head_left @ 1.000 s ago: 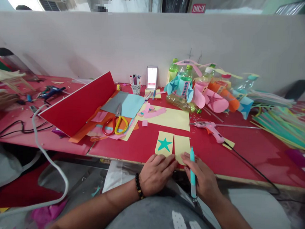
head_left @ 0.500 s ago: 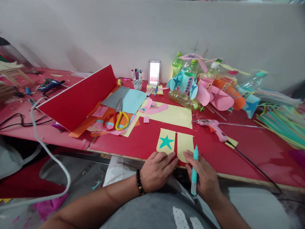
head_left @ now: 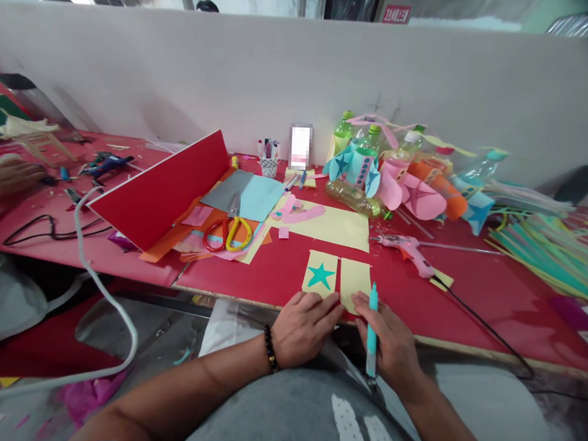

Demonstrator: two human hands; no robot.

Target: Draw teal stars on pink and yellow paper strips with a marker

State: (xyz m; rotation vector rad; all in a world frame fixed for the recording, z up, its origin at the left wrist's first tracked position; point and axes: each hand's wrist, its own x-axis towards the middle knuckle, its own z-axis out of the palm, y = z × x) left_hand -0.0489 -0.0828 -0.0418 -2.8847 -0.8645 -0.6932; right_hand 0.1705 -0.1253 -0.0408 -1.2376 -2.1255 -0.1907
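My left hand (head_left: 306, 327) rests palm down at the table's front edge, its fingers stretched over the lower end of a cream paper piece bearing a teal star (head_left: 320, 277). Beside that lies a plain cream paper piece (head_left: 355, 276). My right hand (head_left: 392, 343) holds a teal marker (head_left: 372, 329) upright against its fingers, tip pointing up. The fingertips of that hand touch the lower part of the plain piece. Part of each piece's bottom end is hidden by my fingers.
Red-and-yellow-handled scissors (head_left: 233, 231) lie on paper scraps at left, by a slanted red board (head_left: 164, 190). Behind are a pen cup (head_left: 268, 166) and decorated bottles (head_left: 366, 162). A pink glue gun (head_left: 409, 250) lies right, its cord crossing the table edge. Another person's hand (head_left: 13, 175) is far left.
The camera view has tilted up slightly, so the scene sits lower. Both hands, the marker and the paper pieces keep nearly the same places.
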